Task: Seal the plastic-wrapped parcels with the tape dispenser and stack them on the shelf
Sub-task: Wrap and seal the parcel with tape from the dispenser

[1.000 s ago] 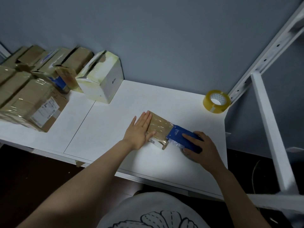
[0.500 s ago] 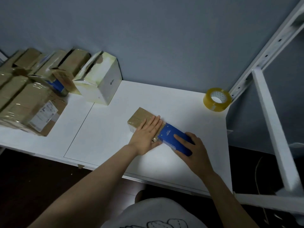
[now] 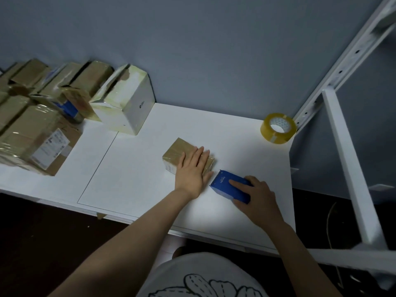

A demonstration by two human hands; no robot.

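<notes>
Dispenser (image 3: pixel 230 187) pulled clear of parcel (image 3: pixel 182 153), right hand (image 3: pixel 256 195) gripping; left hand (image 3: pixel 192 171) flat, fingers together. Parcel light, film slippery: grasp sides.

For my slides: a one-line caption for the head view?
Left hand presses flat on a wrapped parcel while the right hand holds the blue tape dispenser beside it.

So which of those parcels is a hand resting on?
The small brown parcel alone in the middle of the table, under the flat left hand; the other parcels sit piled at the left, untouched.
</notes>
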